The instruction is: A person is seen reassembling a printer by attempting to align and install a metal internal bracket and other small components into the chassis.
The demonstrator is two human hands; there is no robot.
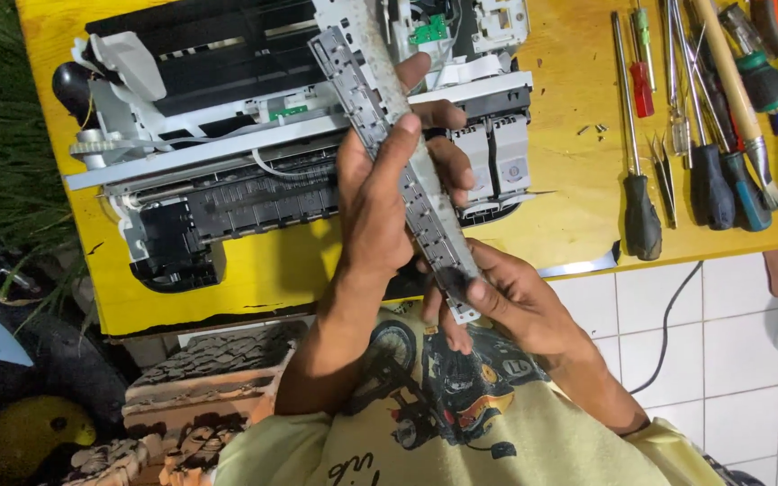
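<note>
- Above the near edge of the yellow desk, a long grey ribbed strip is held up in both hands, clear of the desk top and in front of the opened printer.
- Its long axis runs on a slant: the far end points up and left toward the back of the desk, over the printer's middle, and the near end comes down and right toward the person's chest.
- At the strip's middle, the left hand is clamped round it, thumb across the ribbed face and fingers wrapped behind its right side.
- At the near, lower end, the right hand is closed on the strip's tip, which is pinched between thumb and fingertips; a dark smudge sits on the strip there.
- Between the two hands only a short stretch of strip shows bare; the longer free part sticks out beyond the left hand, toward the printer.
- Neither hand is empty, so the left is nearer the printer and the right nearer the desk's near edge.
- Toward the desk's right edge, well apart from both hands, lie a row of screwdrivers, tweezers and a brush; a few small screws lie just left of them.
- Beyond the near edge, below the right hand, is white tiled floor with a dark cable trailing down across it.
</note>
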